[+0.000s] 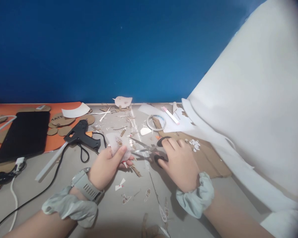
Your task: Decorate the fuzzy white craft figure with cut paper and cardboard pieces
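Note:
My left hand (111, 165) pinches a small piece of thin white paper (111, 140) between thumb and fingers; a brown leaf-like shape shows on it. In my right hand (180, 162) is a pair of scissors (149, 149) with black handles. Their blades stand apart and point left, the tips close to the paper's right edge. Below the hands lie several small cut-out shapes, among them a pale one with a brown middle (147, 195). A white bow-like scrap (120, 184) rests just under my left hand.
A black glue gun (83, 137) with its cord and a black tablet (23, 135) lie at the left, near cardboard discs (63, 120). A roll of tape (156, 123), a pink-and-white marker (171, 115) and cardboard (208, 157) are at the right. A large white sheet (258, 99) rises there. Scraps litter the middle.

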The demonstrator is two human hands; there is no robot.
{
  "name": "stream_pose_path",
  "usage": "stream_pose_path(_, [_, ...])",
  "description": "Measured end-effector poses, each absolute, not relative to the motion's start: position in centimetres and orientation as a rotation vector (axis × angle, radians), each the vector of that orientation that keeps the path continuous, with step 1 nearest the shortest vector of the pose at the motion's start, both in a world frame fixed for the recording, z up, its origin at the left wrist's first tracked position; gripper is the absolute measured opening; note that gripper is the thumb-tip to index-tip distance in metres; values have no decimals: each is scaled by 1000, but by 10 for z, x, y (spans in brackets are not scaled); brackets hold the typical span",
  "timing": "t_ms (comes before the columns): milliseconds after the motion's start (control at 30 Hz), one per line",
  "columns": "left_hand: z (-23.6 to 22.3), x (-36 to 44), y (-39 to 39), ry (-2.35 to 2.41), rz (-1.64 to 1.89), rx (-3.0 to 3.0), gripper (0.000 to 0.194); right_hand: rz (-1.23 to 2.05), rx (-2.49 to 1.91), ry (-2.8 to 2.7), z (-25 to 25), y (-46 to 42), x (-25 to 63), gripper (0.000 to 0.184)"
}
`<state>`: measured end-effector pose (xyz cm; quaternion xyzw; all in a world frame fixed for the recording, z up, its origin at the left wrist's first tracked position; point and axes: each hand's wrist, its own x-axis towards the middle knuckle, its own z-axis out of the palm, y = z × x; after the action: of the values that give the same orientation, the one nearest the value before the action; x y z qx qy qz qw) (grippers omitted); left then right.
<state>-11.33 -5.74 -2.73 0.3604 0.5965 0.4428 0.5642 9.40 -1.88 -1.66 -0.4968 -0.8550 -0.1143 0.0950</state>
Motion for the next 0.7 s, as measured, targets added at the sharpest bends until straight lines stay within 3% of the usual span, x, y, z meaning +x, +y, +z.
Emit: stream_pose_path(700, [-23, -112, -57, 1386, 1002, 800, 21, -418, -1496, -2527, -20, -17, 95, 21])
